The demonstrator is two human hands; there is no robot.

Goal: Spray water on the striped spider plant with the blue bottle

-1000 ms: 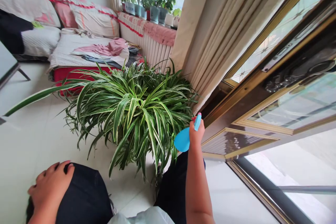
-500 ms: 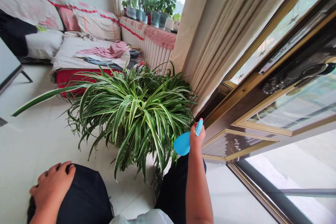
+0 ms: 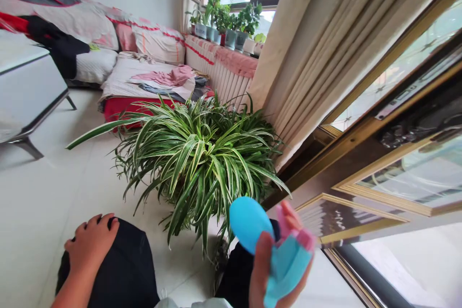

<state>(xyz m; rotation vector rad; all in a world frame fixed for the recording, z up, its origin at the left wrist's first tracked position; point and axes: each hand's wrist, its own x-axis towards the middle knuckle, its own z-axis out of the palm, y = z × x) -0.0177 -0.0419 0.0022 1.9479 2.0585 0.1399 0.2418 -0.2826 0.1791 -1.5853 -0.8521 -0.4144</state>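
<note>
Lifted close to the camera, the right hand (image 3: 262,269) has drawn the blue plastic spray bottle (image 3: 249,224) back from the spider plant (image 3: 198,168) and turned it over, so the round body sits up and to the left while the blue head (image 3: 288,267) slants down and to the right. The bottle now hangs in the air just beside the plant's nearest leaf tips, not touching them. Its fingers (image 3: 288,216) curl around the bottle's neck, but blur hides exactly how they pinch it. The left hand (image 3: 90,243) rests on a dark-trousered knee (image 3: 119,264), fingers slightly spread and curved over the cloth. The plant stands on the tile floor (image 3: 54,211), in front of a bed (image 3: 122,106) and a white radiator (image 3: 216,72), with a curtain (image 3: 325,57) to its right. The step in hand looks like a pause to handle the bottle rather than to spray. Aiming at the foliage again would call for turning the head back toward the leaves.
</note>
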